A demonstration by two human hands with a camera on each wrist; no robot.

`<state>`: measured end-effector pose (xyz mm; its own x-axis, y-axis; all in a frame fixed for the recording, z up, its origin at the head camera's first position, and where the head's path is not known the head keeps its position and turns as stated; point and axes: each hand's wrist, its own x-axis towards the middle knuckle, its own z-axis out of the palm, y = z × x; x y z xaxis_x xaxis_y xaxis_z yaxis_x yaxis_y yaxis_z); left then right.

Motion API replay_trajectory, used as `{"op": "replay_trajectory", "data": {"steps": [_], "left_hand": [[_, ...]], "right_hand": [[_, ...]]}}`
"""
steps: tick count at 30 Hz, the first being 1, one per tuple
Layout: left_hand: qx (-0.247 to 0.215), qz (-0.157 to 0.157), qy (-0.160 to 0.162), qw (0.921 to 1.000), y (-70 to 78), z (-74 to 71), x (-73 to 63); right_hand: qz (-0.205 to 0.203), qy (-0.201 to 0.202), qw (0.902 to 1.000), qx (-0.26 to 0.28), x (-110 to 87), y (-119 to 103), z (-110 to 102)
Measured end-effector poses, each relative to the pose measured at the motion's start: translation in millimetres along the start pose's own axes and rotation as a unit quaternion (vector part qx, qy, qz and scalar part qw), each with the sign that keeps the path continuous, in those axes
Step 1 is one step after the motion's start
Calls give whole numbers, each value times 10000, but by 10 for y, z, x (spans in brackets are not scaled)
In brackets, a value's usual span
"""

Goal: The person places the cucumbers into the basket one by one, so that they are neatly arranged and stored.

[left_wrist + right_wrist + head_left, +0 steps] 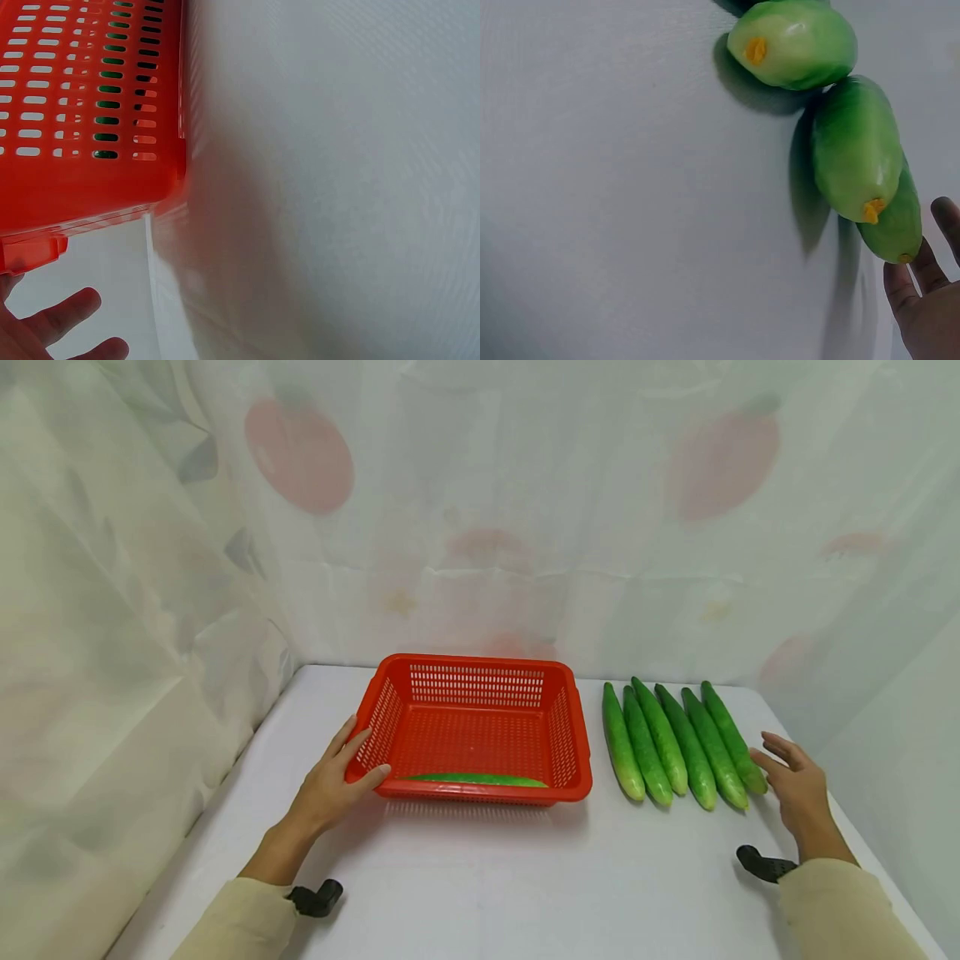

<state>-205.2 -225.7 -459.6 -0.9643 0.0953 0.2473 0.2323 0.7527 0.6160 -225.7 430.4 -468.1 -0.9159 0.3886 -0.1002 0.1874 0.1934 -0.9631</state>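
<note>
A red plastic basket (487,792) with slotted walls stands on the table, and a green cucumber (480,778) lies inside along its front wall. At the basket's left front corner is my left hand (330,785), fingers spread and the thumb over the rim. In the left wrist view its fingers (64,313) extend just past the basket's edge, holding nothing. Several cucumbers (656,735) lie side by side to the right of the basket. My right hand (798,785) is at the near end of the rightmost cucumber (738,743), fingers loosely bent; whether they touch it is unclear.
A white-covered table (525,877) extends in front of the basket. A pale curtain with printed fruit (480,510) hangs behind the table, and a patterned sheet (112,693) closes off the left side. Black straps with small devices (315,900) are on both wrists.
</note>
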Motion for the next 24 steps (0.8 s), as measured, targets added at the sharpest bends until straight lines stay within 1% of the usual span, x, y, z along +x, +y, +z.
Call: {"op": "replay_trajectory", "data": {"steps": [4, 12, 14, 21, 24], "left_hand": [[45, 13, 16, 10000, -6, 0, 1], [33, 74, 58, 10000, 2, -6, -10], [51, 70, 52, 9999, 2, -6, -11], [36, 56, 31, 10000, 7, -10, -12], [19, 54, 22, 10000, 11, -11, -11]], "right_hand": [[86, -13, 9994, -343, 15, 13, 29], [183, 95, 9987, -467, 62, 79, 50], [166, 82, 9982, -566, 85, 104, 51], [37, -86, 9922, -1241, 164, 202, 30], [21, -110, 9910, -1334, 158, 198, 36]]}}
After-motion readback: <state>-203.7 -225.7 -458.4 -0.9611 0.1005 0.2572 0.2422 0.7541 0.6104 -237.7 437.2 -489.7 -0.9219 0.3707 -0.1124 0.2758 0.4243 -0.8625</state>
